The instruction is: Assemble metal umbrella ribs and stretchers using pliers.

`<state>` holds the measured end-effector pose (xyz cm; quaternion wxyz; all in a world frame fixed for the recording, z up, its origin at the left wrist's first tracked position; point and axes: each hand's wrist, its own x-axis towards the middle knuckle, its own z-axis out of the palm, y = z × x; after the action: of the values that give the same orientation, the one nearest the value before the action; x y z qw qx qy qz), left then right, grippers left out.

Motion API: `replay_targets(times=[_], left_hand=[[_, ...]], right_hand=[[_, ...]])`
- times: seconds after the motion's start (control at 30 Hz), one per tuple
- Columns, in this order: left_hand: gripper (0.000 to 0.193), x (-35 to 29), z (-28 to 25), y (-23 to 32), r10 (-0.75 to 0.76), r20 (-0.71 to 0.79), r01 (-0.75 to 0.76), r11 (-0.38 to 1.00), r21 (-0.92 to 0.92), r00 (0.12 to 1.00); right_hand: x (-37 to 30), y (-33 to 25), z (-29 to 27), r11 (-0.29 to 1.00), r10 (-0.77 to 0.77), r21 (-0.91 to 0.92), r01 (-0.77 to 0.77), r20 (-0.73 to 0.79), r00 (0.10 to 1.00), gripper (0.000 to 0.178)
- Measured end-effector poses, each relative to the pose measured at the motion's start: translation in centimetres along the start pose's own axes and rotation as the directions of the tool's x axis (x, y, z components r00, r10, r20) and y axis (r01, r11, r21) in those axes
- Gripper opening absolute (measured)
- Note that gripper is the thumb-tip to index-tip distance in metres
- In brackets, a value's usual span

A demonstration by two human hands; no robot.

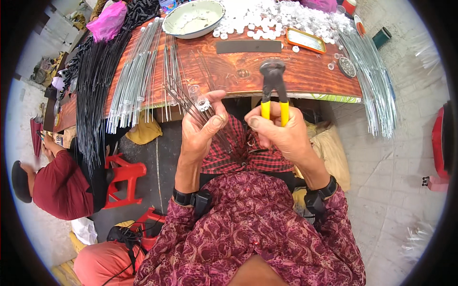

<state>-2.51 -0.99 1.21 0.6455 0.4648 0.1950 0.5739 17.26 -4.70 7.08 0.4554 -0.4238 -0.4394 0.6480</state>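
Observation:
My left hand (204,126) is closed round a bunch of thin dark metal rods (177,96), which fan up and left and hang below the fingers. Between thumb and fingers, a white notched plastic ring (203,105) sits among the rods. My right hand (285,131) grips end-cutting pincers (274,81) by their yellow handles, the dark jaws pointing up over the table's front edge. The pincers and the rods are apart. Both hands are above my lap, just in front of the table (191,59).
Bundles of black rods (100,71) and silver rods (136,71) overhang the table at left; more silver rods (369,81) overhang at right. An enamel basin (193,21), white plastic pieces (281,19), a dark flat bar (248,46) and a yellow-rimmed tray (305,40) lie behind. A co-worker (62,186) sits left.

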Motion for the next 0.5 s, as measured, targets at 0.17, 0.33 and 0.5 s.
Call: replay_targets(times=[0.17,0.33,0.5], left_hand=[[0.056,0.1,0.3,-0.1,-0.006,0.007,0.006,1.000,0.008,1.000],[0.050,0.3,1.4,0.2,-0.014,-0.066,0.019,0.997,0.076,0.998],[0.046,0.4,0.3,-0.7,0.052,-0.016,-0.048,0.984,0.172,0.999]], right_hand=[[1.0,1.1,0.8,0.804,-0.418,-0.473,0.360,-0.019,0.908,0.018],[2.3,1.5,0.9,0.529,-0.684,-0.568,0.630,0.154,0.713,0.024],[2.7,1.3,0.3,0.397,-0.711,-0.628,0.669,0.250,0.657,0.027]])
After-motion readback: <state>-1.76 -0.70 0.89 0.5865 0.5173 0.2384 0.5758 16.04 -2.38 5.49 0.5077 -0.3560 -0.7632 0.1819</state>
